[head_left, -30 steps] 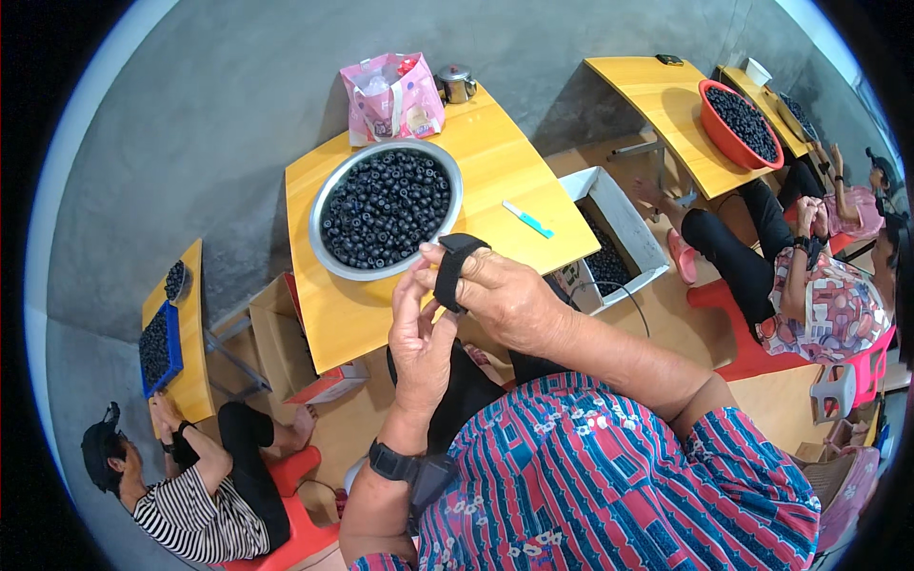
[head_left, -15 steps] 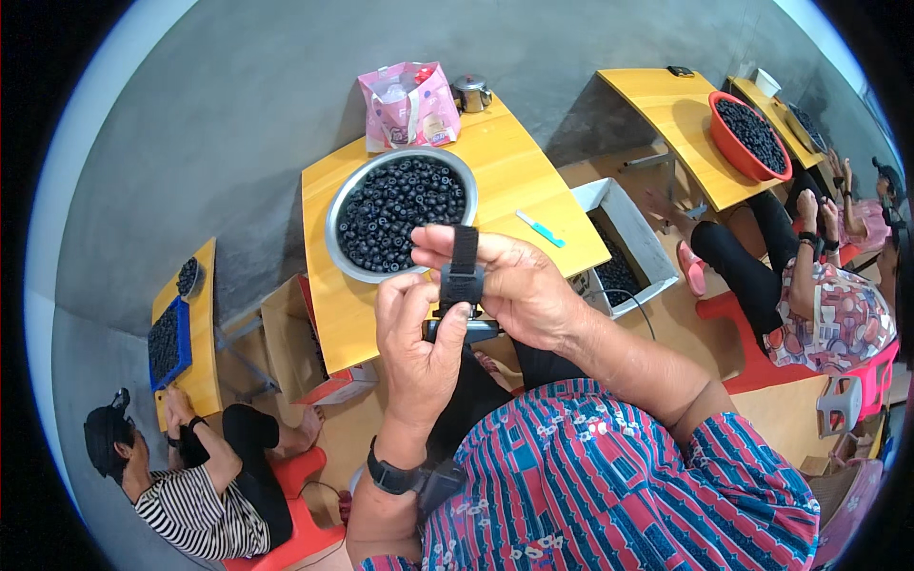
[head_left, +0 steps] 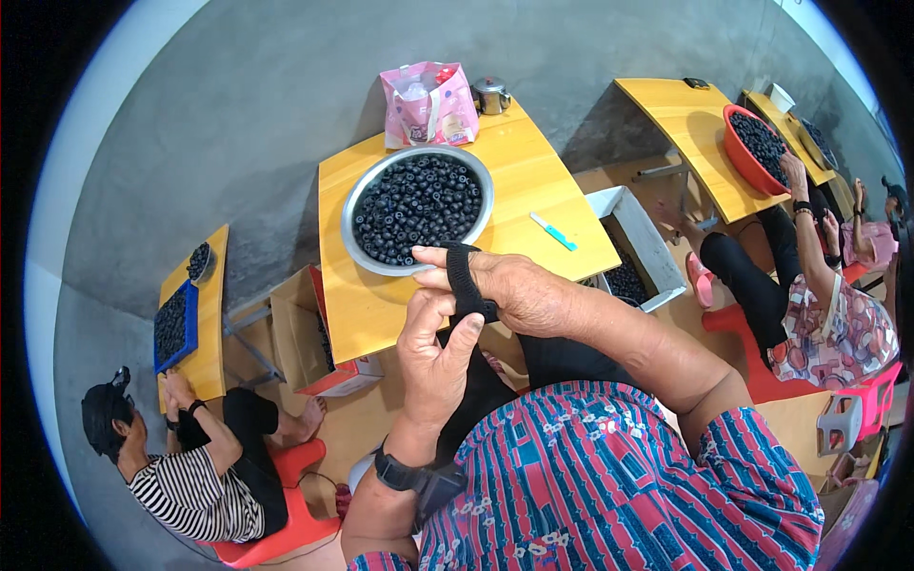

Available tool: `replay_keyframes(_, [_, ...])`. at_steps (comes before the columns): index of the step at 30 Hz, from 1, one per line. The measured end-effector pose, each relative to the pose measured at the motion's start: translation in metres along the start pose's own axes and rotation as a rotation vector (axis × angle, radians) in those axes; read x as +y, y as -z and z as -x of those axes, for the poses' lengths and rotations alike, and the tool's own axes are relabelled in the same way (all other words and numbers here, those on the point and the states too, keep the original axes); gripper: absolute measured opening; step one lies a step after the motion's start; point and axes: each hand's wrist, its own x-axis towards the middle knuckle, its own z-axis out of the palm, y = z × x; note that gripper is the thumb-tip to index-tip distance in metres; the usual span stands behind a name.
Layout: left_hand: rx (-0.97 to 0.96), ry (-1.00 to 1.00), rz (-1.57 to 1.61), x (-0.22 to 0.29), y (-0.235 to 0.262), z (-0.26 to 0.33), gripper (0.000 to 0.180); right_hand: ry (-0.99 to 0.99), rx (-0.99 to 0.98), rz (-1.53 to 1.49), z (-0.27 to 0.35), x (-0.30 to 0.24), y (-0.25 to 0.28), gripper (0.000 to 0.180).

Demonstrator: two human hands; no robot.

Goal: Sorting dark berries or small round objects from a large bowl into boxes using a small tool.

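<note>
A black strap (head_left: pixel 463 278) wraps across my right hand (head_left: pixel 526 293), whose fingers stretch out to the left. My left hand (head_left: pixel 433 366) closes on the strap's lower end, thumb pressed up against it. The underside of the strap is hidden by the fingers. Just beyond my fingertips stands a metal bowl (head_left: pixel 348 230) heaped with blueberries (head_left: pixel 416 211). On my left wrist I wear a black band (head_left: pixel 395 472) with a dark box-shaped device (head_left: pixel 440 495).
The bowl stands on a yellow table (head_left: pixel 519 176) with a blue-and-white cutter (head_left: pixel 554 231), a pink bag (head_left: pixel 430 112) and a metal pot (head_left: pixel 491 95). A white crate (head_left: pixel 657 249) and a cardboard box (head_left: pixel 303 333) flank it. People sit at tables left (head_left: pixel 195 495) and right (head_left: pixel 828 324).
The strap has turned on my right hand, and my left fingers have shifted to its lower end. The view has shifted slightly. At right, a person's hand has reached to the red basin.
</note>
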Motion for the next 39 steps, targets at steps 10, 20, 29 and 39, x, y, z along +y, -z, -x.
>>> replay_keyframes(10, [0.055, -0.264, -0.306, 0.024, 0.003, -0.005, 0.020, -0.075, -0.189, 0.083, -0.011, -0.029, 0.013, 0.061])
replay_keyframes(20, [-0.018, -0.260, -0.459, 0.042, 0.001, -0.024, 0.022, -0.190, 0.400, -1.082, -0.006, -0.021, -0.013, 0.062])
replay_keyframes(29, [-0.139, -0.185, -0.269, 0.046, 0.004, -0.030, 0.019, -0.100, 0.377, -1.091, -0.011, -0.040, 0.000, 0.077])
replay_keyframes(39, [-0.167, -0.203, -0.205, 0.041, 0.002, -0.018, 0.017, 0.073, 0.155, -0.332, -0.006, -0.007, 0.006, 0.053])
